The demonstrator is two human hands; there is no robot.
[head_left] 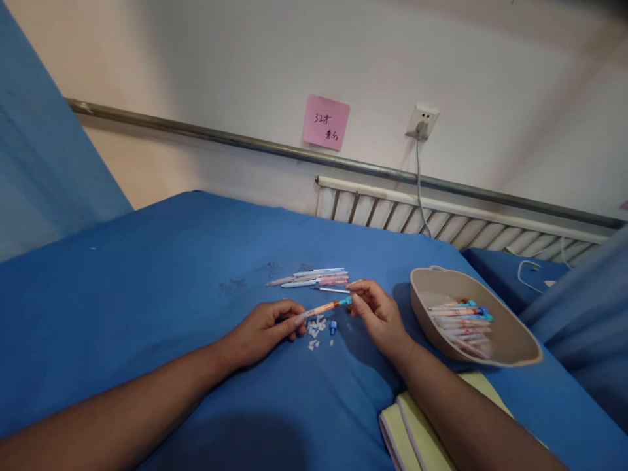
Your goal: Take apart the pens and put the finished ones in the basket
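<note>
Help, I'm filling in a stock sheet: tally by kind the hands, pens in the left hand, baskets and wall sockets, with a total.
Bare left hand and right hand: 2
Slim orange-and-white pen with turquoise end: 1
Beige rounded basket: 1
White square wall socket: 1
Total: 5

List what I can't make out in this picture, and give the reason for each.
All in the head view:
Held pen: one end is hidden by the left hand; its printing is too small to read.
Pens in the basket: the lower ones lie under others, so no sure count.
White pieces: too small to identify.
Yellow cloth: partly covered by the right forearm and cut off by the bottom edge.
</note>
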